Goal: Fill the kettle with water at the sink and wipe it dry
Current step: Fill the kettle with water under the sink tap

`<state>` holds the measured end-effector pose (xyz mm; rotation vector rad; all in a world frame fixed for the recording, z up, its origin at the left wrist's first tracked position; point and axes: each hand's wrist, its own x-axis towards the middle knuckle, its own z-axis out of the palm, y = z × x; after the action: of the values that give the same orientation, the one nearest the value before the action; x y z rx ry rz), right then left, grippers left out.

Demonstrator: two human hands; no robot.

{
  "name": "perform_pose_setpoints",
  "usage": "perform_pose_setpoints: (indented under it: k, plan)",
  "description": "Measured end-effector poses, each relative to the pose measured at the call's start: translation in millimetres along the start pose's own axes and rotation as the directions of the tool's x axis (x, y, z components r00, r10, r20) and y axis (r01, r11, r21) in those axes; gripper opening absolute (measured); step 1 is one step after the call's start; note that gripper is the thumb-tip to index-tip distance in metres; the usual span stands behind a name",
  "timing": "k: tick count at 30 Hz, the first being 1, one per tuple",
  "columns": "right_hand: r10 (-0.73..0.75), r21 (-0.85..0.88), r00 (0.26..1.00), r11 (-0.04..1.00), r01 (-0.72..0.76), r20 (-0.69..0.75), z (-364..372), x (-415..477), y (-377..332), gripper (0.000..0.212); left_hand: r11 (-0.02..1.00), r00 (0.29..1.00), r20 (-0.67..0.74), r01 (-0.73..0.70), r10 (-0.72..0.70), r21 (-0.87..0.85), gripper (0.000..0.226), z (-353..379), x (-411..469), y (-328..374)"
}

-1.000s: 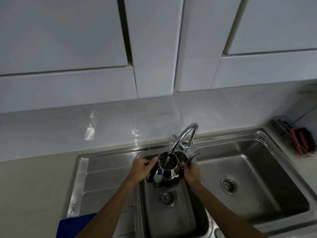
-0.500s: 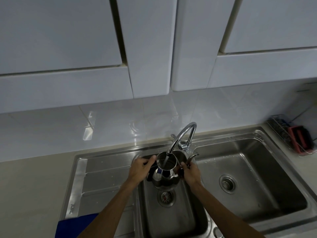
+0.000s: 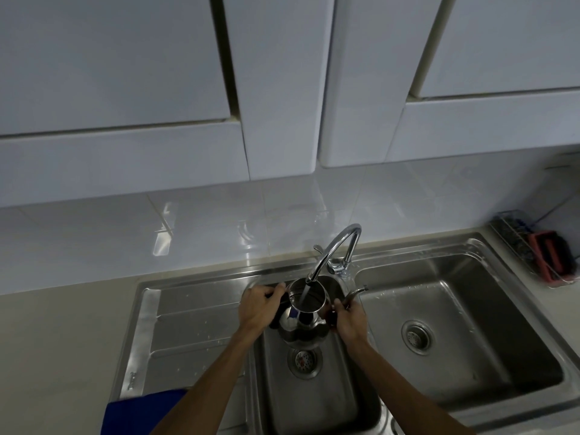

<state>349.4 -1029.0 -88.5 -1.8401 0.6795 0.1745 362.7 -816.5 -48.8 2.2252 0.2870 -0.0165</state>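
My left hand (image 3: 257, 309) curls round the dark handle on the left flank of the kettle (image 3: 301, 328), and my right hand (image 3: 348, 318) closes its fingers on the kettle's right side, at the foot of the thin curved spout (image 3: 354, 293) that rises just above my knuckles. Between both hands I hold the shiny steel kettle upright, its mouth uncovered, above the small middle bowl (image 3: 314, 400) of the sink, clear of the round drain strainer (image 3: 304, 361) below it. The arched chrome tap (image 3: 342, 243) reaches over the kettle's mouth, and a stream of water (image 3: 306, 293) falls from its tip straight into the opening. To the right lies the larger bowl (image 3: 470, 324) with its own drain (image 3: 417, 335); to the left is the ribbed draining board (image 3: 194, 324), speckled with drops. A blue cloth (image 3: 141, 412) lies at the near edge of that board, beside my left forearm. The pale worktop (image 3: 62, 340) runs round the sink, and at its far right stands a wire rack (image 3: 514, 237) holding a red and black item (image 3: 549, 259) that I cannot make out. Glossy wall tiles (image 3: 219, 221) and white cupboards (image 3: 125, 58) rise behind.
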Motion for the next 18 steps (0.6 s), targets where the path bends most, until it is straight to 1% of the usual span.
perform_pose_setpoints:
  k: [5,9,13,18]
  plan:
    - [0.003,0.018,1.000,1.000,-0.003,0.008,-2,-3,4,0.016,0.996,0.999,-0.040,0.024,-0.020,0.091,0.057,-1,-2,10]
    - [-0.005,0.026,1.000,1.000,0.004,0.029,0,5,17,0.015,0.998,0.999,-0.043,0.022,-0.020,0.053,0.056,-5,-3,12]
    - [-0.018,0.062,0.999,0.998,0.016,0.028,-6,-12,2,0.008,1.000,0.999,-0.029,0.030,-0.030,0.007,0.057,-5,-2,7]
    - [-0.011,0.142,0.998,0.990,0.003,0.057,-13,-28,-12,0.007,1.000,1.000,-0.019,-0.003,0.002,-0.025,0.051,-3,-2,1]
